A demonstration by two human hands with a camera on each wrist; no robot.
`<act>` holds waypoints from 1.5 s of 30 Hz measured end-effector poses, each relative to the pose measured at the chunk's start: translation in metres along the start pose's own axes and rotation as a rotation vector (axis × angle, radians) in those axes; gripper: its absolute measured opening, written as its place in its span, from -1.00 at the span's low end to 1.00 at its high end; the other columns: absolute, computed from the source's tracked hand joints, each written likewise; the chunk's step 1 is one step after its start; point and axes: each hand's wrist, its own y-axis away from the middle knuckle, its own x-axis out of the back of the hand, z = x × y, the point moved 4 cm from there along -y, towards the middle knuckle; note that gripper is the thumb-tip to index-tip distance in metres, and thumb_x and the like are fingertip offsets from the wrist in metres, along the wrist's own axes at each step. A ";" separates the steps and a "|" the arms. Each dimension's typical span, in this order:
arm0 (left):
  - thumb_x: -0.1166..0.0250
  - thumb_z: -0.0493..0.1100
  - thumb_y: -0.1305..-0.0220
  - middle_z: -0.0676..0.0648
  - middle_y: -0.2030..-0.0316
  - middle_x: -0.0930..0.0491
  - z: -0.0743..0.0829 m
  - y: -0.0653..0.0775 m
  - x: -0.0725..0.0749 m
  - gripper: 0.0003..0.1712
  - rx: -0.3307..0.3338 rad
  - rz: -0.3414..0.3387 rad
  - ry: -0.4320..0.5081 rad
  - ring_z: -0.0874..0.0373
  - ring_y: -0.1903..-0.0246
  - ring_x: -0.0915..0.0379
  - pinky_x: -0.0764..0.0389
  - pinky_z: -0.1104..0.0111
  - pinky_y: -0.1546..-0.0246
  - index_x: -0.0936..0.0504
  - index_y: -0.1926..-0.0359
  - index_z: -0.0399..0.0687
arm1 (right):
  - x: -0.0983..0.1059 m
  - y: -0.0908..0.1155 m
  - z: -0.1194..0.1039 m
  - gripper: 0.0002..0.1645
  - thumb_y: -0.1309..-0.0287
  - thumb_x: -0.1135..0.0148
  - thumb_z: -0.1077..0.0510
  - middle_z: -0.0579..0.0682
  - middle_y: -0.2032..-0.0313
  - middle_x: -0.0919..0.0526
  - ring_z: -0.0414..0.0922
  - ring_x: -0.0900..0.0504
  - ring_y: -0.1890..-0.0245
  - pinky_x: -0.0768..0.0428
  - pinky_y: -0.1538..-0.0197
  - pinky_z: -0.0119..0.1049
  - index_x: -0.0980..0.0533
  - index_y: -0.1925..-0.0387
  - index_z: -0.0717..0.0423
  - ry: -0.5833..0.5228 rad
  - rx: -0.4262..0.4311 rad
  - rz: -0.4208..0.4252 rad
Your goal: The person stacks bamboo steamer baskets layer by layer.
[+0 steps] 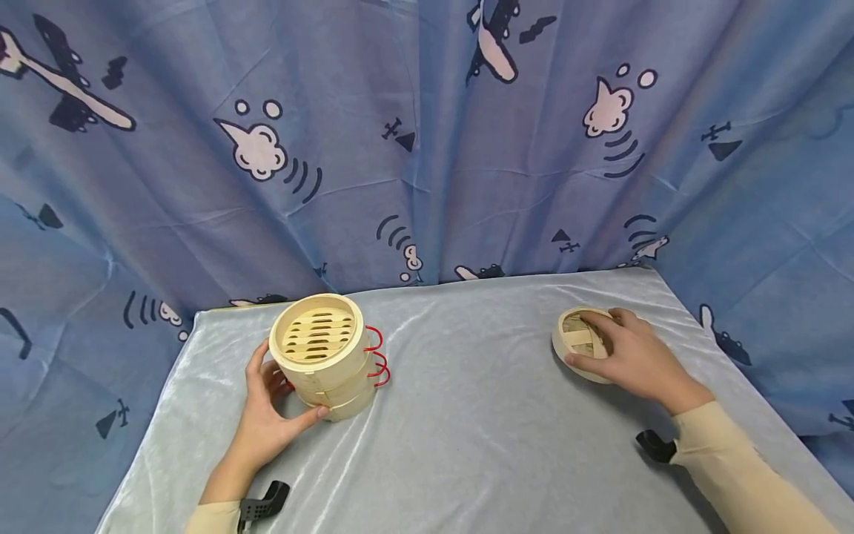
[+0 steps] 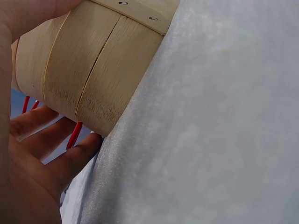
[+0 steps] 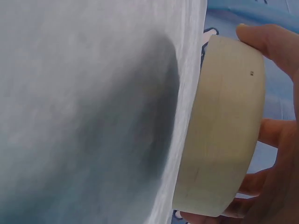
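On the left of the table stands a stack of bamboo steamer baskets (image 1: 333,382), its slatted top tier facing up and several red loops on its sides. My left hand (image 1: 260,426) holds the stack low down, thumb at the front and fingers curved round the left side. In the left wrist view, the fingers (image 2: 77,156) touch the stack near its base, beside a red loop. Over on the right, my right hand (image 1: 643,360) grips a small round bamboo steamer lid (image 1: 562,343) by its rim. The right wrist view shows the lid's pale side wall (image 3: 222,126) close to the cloth.
A grey velvety cloth (image 1: 460,415) covers the table and lies between the two hands. Blue patterned curtains (image 1: 434,148) hang behind and along both sides. Black straps with devices (image 1: 267,503) are worn on the wrists.
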 end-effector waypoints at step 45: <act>-0.80 -0.47 0.23 -0.17 -0.28 -0.45 -0.001 -0.001 0.002 0.71 0.020 -0.007 0.021 0.24 -0.21 -0.50 -0.51 0.55 -0.24 0.15 -0.77 0.08 | -0.023 -0.048 -0.118 0.09 -0.19 -0.35 -0.63 0.33 -0.41 -0.45 0.38 -0.50 -0.28 -0.57 -0.17 0.38 -0.50 -0.55 -0.10 0.030 0.259 -0.016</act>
